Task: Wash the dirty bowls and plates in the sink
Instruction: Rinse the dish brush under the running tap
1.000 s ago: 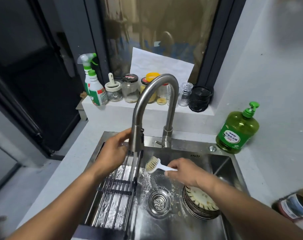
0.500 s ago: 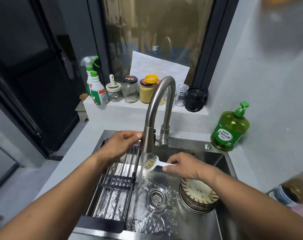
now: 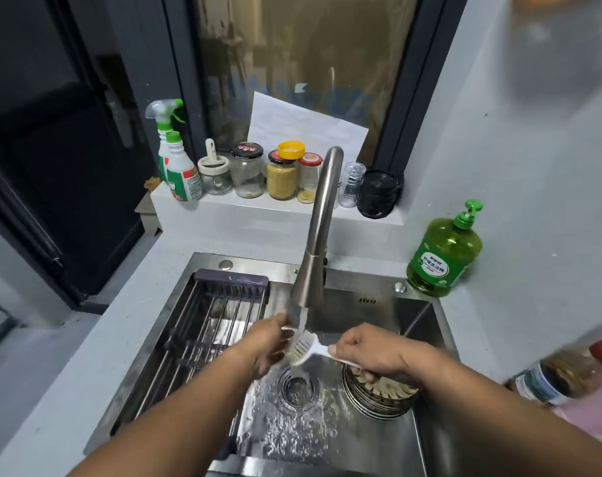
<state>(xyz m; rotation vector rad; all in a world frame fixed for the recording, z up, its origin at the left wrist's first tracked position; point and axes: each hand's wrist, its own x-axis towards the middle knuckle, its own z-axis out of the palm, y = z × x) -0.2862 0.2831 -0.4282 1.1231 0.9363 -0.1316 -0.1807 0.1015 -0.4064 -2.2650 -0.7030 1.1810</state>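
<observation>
A stack of dirty plates (image 3: 378, 395) sits in the steel sink (image 3: 378, 297), right of the drain (image 3: 297, 389). My right hand (image 3: 371, 349) grips the handle of a white dish brush (image 3: 304, 349) and holds its bristles under the water running from the faucet (image 3: 315, 256). My left hand (image 3: 270, 346), blurred, is at the bristles under the stream, fingers touching them. Water splashes across the sink floor.
A dark drying rack (image 3: 206, 325) spans the sink's left half. A green dish soap bottle (image 3: 444, 253) stands at the back right corner. Spray bottles (image 3: 175, 160) and several jars (image 3: 282, 173) line the window ledge. A bottle (image 3: 564, 373) lies at the right edge.
My left hand left the faucet spout and dropped to the brush bristles. The spout swung right over the drain. My right hand kept the brush under the stream.
</observation>
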